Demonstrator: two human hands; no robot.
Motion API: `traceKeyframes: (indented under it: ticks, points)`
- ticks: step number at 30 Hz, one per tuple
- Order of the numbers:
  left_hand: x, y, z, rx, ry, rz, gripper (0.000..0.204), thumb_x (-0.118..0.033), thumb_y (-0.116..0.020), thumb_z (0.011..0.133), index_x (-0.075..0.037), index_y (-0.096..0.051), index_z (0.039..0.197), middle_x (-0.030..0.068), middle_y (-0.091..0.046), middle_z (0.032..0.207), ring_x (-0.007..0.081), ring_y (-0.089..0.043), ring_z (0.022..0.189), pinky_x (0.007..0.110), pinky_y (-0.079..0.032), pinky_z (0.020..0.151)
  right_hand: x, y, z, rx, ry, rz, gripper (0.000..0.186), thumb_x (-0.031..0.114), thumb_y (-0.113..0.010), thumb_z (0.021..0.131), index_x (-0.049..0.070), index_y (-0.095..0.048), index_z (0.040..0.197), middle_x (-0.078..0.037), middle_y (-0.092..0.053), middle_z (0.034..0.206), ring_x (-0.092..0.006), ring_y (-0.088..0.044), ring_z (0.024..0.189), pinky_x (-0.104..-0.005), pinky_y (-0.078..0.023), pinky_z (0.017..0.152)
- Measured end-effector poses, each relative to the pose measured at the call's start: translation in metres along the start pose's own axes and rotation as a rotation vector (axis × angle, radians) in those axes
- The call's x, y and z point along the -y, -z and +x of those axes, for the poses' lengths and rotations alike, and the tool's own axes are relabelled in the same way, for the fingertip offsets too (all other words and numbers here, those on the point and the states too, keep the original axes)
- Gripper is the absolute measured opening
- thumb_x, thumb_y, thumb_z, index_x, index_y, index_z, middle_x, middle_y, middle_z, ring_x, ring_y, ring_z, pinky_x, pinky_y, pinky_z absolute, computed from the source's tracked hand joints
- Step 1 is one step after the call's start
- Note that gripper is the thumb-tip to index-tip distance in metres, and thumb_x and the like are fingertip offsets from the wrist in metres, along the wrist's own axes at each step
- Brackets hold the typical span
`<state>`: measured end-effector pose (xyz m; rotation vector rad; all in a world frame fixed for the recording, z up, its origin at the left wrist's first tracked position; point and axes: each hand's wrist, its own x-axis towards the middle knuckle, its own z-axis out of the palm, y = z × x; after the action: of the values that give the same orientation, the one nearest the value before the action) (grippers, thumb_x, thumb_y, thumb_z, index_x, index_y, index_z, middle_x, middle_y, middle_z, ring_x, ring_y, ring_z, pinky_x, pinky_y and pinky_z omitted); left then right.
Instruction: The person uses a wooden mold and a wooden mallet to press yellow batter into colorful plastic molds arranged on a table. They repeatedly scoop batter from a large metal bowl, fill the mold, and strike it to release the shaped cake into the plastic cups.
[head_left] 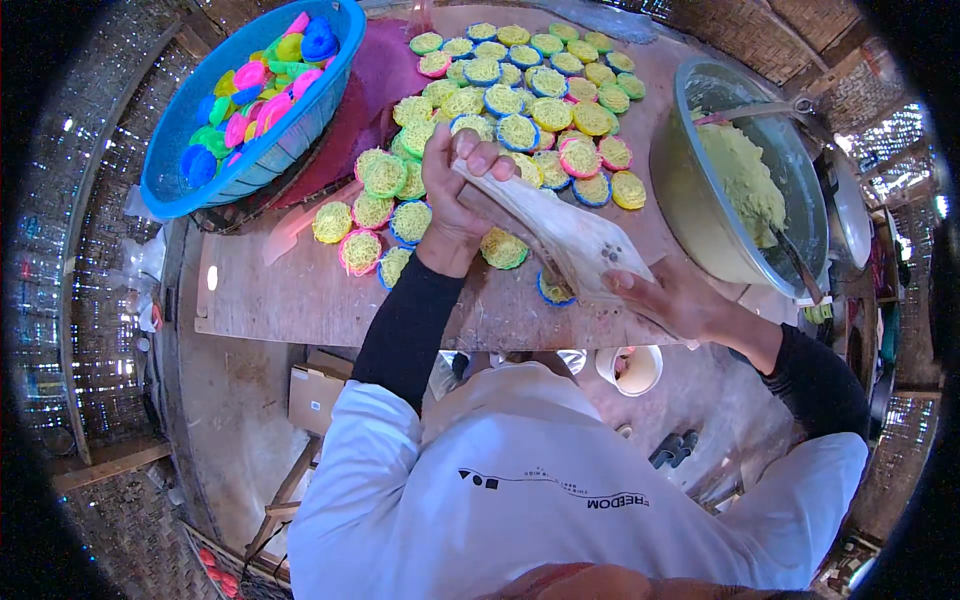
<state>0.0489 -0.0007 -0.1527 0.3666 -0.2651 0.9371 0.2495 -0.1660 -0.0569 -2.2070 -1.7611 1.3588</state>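
Observation:
My left hand (455, 195) grips the upper left end of a long, pale cloth-like bag (545, 225), its fingers curled over the top. My right hand (670, 305) grips the lower right end, its thumb on the bag beside a cluster of small dark spots or holes. The bag is tilted above the board (250, 310). Around and beneath it lie several small round cups (550, 110) in pink, blue, green and yellow, filled with pale yellow-green noodle-like strands. Whether the bag holds anything is hidden.
A blue plastic basket (170, 190) of colourful empty cups stands at left on pink material. At right is a large metal bowl (680, 200) of pale green dough (740, 175) with utensils. A white bucket (650, 370), cardboard box (310, 390) and sandals (670, 450) are below the board.

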Motion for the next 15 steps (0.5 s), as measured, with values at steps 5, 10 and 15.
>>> traceKeyframes:
  ticks: [5, 10, 15]
  points:
    - [0.006, 0.004, -0.009, -0.127, -0.006, -0.048, 0.039, -0.041, -0.032, 0.092, -0.016, -0.048, 0.066, -0.0032, -0.049, 0.058, 0.0187, -0.05, 0.064, 0.036, -0.041, 0.066, 0.007, 0.001, -0.01, 0.037, -0.027, 0.034, 0.082, 0.073, -0.036, 0.076, -0.002, -0.056, 0.052, -0.01, -0.044, 0.043, -0.018, -0.047, 0.042, -0.0398, -0.035, 0.042]
    - [0.017, 0.006, -0.003, -0.1, -0.012, -0.015, 0.038, -0.039, -0.031, 0.092, -0.017, -0.047, 0.067, -0.0043, -0.049, 0.057, 0.0171, -0.05, 0.062, 0.036, -0.04, 0.066, 0.001, 0.009, -0.013, 0.018, -0.064, -0.101, 0.081, 0.073, -0.036, 0.076, -0.002, -0.057, 0.053, -0.01, -0.046, 0.044, -0.019, -0.05, 0.043, -0.0409, -0.038, 0.046]
    - [0.008, -0.004, 0.004, -0.07, -0.039, 0.056, 0.037, -0.038, -0.032, 0.092, -0.017, -0.045, 0.066, -0.004, -0.048, 0.055, 0.0165, -0.049, 0.059, 0.034, -0.039, 0.063, 0.0, 0.003, -0.01, -0.061, -0.001, -0.094, 0.081, 0.074, -0.036, 0.075, -0.001, -0.058, 0.053, -0.01, -0.048, 0.045, -0.0204, -0.051, 0.045, -0.0409, -0.04, 0.049]
